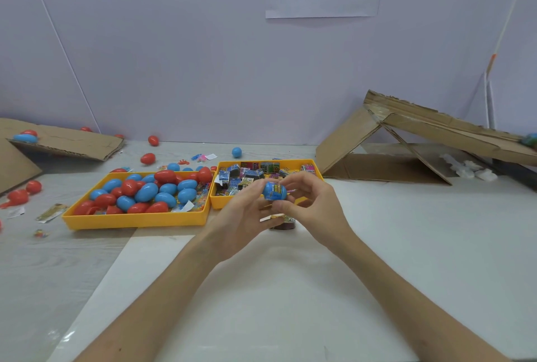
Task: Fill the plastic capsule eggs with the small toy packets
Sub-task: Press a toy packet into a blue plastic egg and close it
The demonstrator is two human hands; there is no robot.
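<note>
Both hands meet above the table in front of the yellow trays. My left hand (242,216) and my right hand (309,202) together pinch a blue capsule egg half (274,191) that has a printed toy packet stuffed into its open side. Another packet and a dark piece (283,223) lie on the table just under the hands, partly hidden. The left yellow tray (136,220) holds several blue and red eggs. The right yellow tray (315,168) holds several small toy packets (250,174).
Loose red and blue eggs (148,158) and scraps lie scattered on the table at the left and behind the trays. Flattened cardboard (72,141) sits at the far left. A tented cardboard box (406,135) stands at the right. A white sheet (261,289) covers the near table.
</note>
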